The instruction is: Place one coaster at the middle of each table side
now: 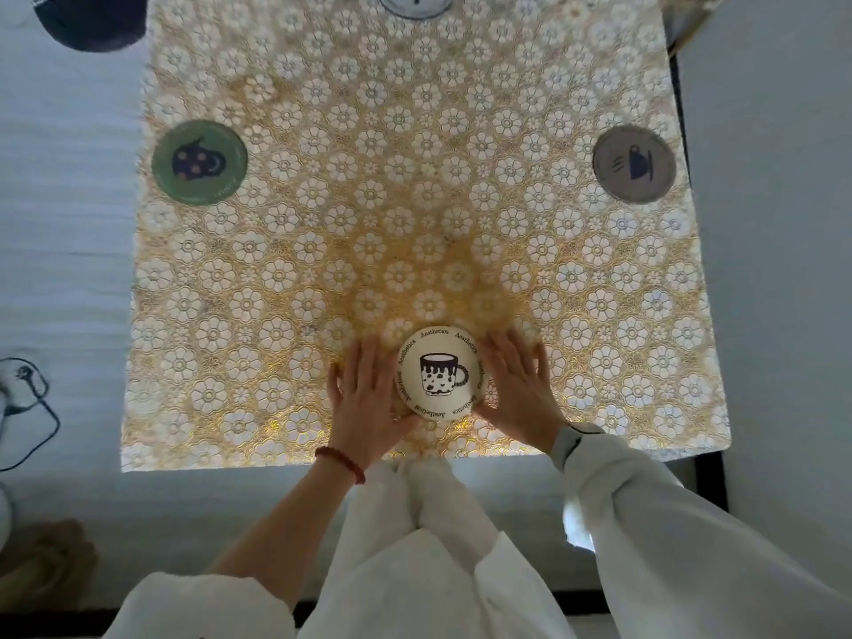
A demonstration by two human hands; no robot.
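My left hand (364, 394) and right hand (516, 389), fingers spread flat, touch both sides of the cream coaster (440, 373), bottom middle.

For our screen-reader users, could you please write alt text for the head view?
Both hands, left hand and right hand, flank a cream coaster at the near edge of a floral-clothed table. A green coaster sits mid-left, a grey coaster mid-right, and a fourth coaster at the far edge, partly cropped.

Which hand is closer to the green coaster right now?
Left. The left hand rests beside the cream coaster, diagonally below the green coaster; the right hand lies farther across.
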